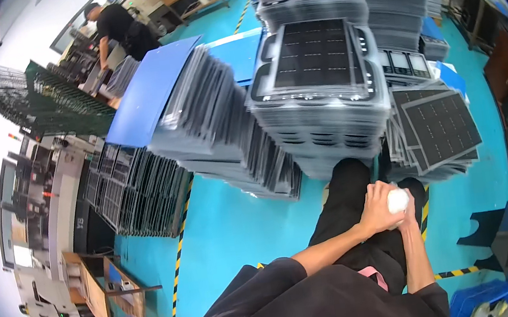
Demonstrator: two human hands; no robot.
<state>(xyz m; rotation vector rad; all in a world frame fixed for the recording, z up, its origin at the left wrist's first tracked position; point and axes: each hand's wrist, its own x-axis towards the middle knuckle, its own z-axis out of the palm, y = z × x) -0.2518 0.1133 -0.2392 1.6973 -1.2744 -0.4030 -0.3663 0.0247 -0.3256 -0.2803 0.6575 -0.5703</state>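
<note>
Over my lap, my left hand [374, 208] and my right hand [408, 212] are closed together around a small white rounded thing [397, 200]. It could be a wad or a bottle top; its kind cannot be made out. The fingers of my left hand wrap its left side, while my right hand grips from the right and below, its fingers partly hidden. Just beyond my knees stands a tall stack of clear plastic trays [325, 114], with dark panels [317, 54] on top. Beside it, to the right, more dark gridded panels [442, 127] lie in a fanned pile.
A leaning stack of trays [224, 124] under a blue sheet [155, 91] stands left of the middle. Black racks [137, 193] and a wooden cart [111, 293] are farther left. Another person [122, 31] works at the back left. Striped tape [180, 251] marks the blue floor.
</note>
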